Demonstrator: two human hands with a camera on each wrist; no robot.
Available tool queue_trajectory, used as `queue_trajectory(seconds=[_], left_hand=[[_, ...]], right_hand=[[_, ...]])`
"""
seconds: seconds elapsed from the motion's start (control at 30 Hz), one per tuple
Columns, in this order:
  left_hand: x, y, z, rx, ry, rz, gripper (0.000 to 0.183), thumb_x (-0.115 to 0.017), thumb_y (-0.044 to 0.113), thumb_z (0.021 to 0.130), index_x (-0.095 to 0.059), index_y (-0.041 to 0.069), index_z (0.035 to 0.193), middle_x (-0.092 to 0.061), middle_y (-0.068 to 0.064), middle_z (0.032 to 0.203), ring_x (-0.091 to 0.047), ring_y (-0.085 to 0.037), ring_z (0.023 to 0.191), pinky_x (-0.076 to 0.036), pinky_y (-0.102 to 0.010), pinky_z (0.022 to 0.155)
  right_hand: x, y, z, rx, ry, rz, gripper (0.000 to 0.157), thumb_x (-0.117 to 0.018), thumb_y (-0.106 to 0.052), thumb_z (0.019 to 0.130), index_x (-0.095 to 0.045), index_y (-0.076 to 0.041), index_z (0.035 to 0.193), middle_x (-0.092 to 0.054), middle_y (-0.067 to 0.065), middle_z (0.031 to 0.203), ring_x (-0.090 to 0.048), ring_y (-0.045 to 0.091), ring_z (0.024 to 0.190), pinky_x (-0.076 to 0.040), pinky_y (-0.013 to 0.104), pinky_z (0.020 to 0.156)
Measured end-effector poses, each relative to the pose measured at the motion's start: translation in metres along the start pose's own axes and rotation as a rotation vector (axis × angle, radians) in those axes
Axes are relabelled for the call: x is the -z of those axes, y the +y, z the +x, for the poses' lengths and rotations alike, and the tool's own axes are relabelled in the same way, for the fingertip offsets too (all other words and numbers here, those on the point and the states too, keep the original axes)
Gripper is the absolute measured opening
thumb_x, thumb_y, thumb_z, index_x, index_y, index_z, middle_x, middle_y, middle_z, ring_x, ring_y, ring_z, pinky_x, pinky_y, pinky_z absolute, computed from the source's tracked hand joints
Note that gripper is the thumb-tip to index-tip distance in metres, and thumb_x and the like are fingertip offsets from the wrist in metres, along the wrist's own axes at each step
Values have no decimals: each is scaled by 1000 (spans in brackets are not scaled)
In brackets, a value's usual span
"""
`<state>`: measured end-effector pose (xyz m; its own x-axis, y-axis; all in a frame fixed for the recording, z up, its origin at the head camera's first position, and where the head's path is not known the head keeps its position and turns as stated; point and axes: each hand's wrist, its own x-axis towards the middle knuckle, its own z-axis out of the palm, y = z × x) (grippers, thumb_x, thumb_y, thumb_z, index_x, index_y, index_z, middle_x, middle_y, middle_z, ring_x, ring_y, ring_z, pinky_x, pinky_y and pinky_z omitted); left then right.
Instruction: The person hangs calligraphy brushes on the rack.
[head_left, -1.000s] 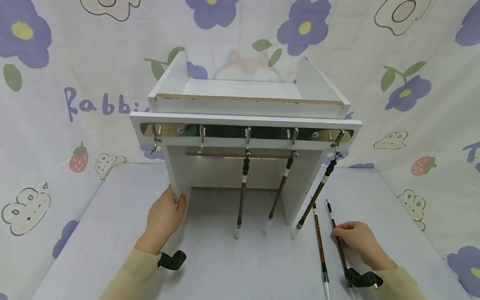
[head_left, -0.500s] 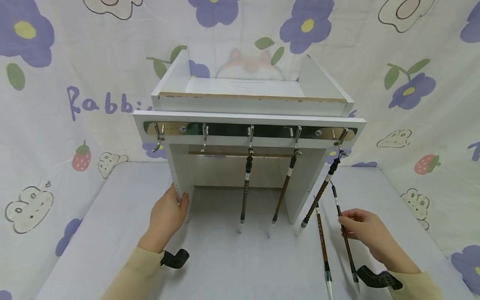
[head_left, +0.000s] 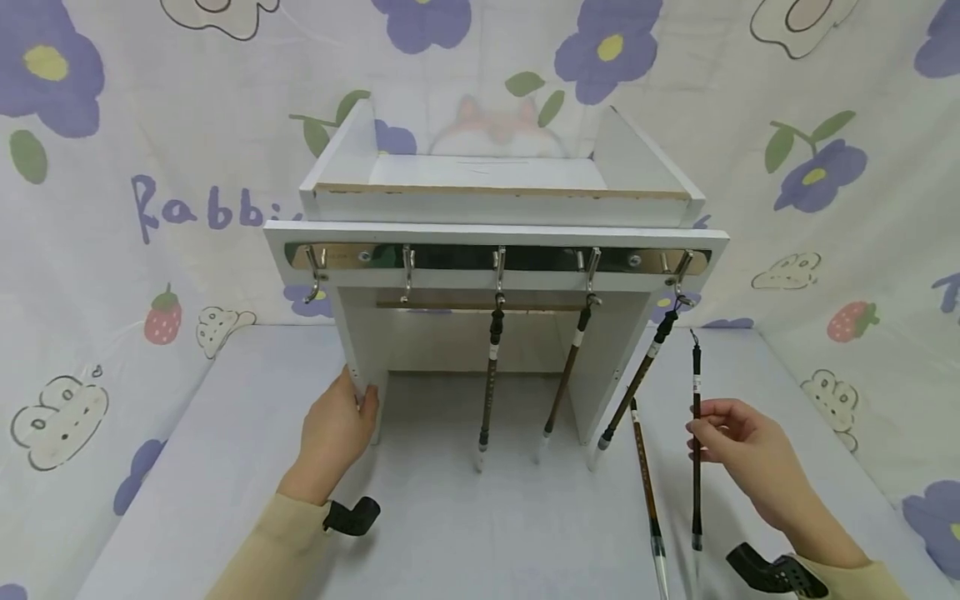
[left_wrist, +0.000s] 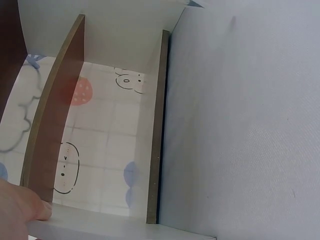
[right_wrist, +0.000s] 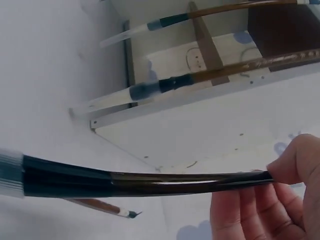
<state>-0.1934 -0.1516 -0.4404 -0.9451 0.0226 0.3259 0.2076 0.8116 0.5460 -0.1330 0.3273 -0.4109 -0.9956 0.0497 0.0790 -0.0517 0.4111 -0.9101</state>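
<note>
A white shelf (head_left: pixel 502 212) carries a metal hook rail (head_left: pixel 453 258) along its front. My left hand (head_left: pixel 333 433) grips the edge of its left side panel (head_left: pixel 360 350), thumb toward the inside. To the right of the shelf, my right hand (head_left: pixel 750 458) pinches a dark calligraphy brush (right_wrist: pixel 150 184) by its handle. That brush stands nearly upright, loop at the top and clear cap pointing down. From the middle hook and the two to its right hang three brushes: one (head_left: pixel 489 383), a second (head_left: pixel 567 371) and a third (head_left: pixel 637 383) slanting outward. Both left hooks are bare.
Another capped brush (head_left: pixel 646 492) lies on the white tabletop (head_left: pixel 450 533), between the shelf and my right hand. Behind stands a patterned cloth backdrop (head_left: pixel 810 333). Inside the shelf, a crosspiece (left_wrist: pixel 55 100) spans the side panels.
My right hand has lifted the brush from the tabletop, moving up and to the right while the brush turned more upright. My left hand stays on the side panel.
</note>
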Motion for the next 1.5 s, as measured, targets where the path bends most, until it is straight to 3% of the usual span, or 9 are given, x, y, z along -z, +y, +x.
queue_trajectory(seconds=[0.2, 0.5, 0.7, 0.93, 1.13, 1.33, 1.5], left_hand=[[1, -1, -1, 5, -5, -6, 35, -54, 19, 98, -49, -3, 125, -63, -26, 113, -66, -41, 91, -52, -53, 67], [0, 0, -1, 1, 1, -7, 34, -54, 19, 97, -49, -2, 124, -64, -26, 112, -66, -41, 91, -52, -53, 67], [1, 1, 0, 0, 7, -9, 34, -54, 19, 97, -50, -2, 124, -64, -26, 113, -66, -42, 92, -52, -54, 68], [3, 3, -2, 0, 4, -8, 35, -54, 18, 97, -49, -2, 125, -64, -27, 113, -66, -41, 90, -52, -53, 66], [2, 3, -1, -1, 1, -7, 35, -54, 18, 97, -49, -2, 125, -64, -26, 113, -66, -41, 90, -52, -52, 65], [1, 2, -1, 1, 0, -10, 35, -54, 18, 97, -49, -2, 125, -64, -27, 112, -66, -41, 89, -53, -52, 64], [1, 2, -1, -1, -1, -12, 36, -54, 18, 97, -48, -3, 126, -63, -27, 114, -66, -42, 91, -53, -52, 66]], right_hand=[[1, -12, -5, 101, 65, 52, 19, -64, -8, 93, -56, -2, 109, -65, 5, 91, -67, 14, 76, -55, 28, 66], [-3, -32, -10, 200, 129, 141, 20, -63, -2, 92, -55, 1, 110, -64, 7, 92, -65, 15, 77, -55, 25, 65], [-6, -46, -16, 341, 178, 195, 18, -59, 7, 91, -56, 5, 108, -63, 10, 90, -63, 15, 75, -53, 21, 66], [-14, -63, -22, 500, 128, 358, 22, -55, 21, 85, -53, 17, 107, -66, 12, 91, -65, 18, 76, -53, 23, 69], [-25, -70, -19, 635, 67, 422, 27, -52, 30, 79, -53, 22, 105, -66, 15, 93, -66, 19, 77, -53, 21, 69], [-35, -77, -18, 695, 51, 411, 28, -53, 31, 78, -56, 23, 104, -68, 16, 95, -68, 18, 79, -52, 20, 68], [-46, -85, -17, 711, 66, 245, 30, -56, 29, 78, -62, 16, 103, -68, 17, 96, -67, 16, 81, -52, 19, 71]])
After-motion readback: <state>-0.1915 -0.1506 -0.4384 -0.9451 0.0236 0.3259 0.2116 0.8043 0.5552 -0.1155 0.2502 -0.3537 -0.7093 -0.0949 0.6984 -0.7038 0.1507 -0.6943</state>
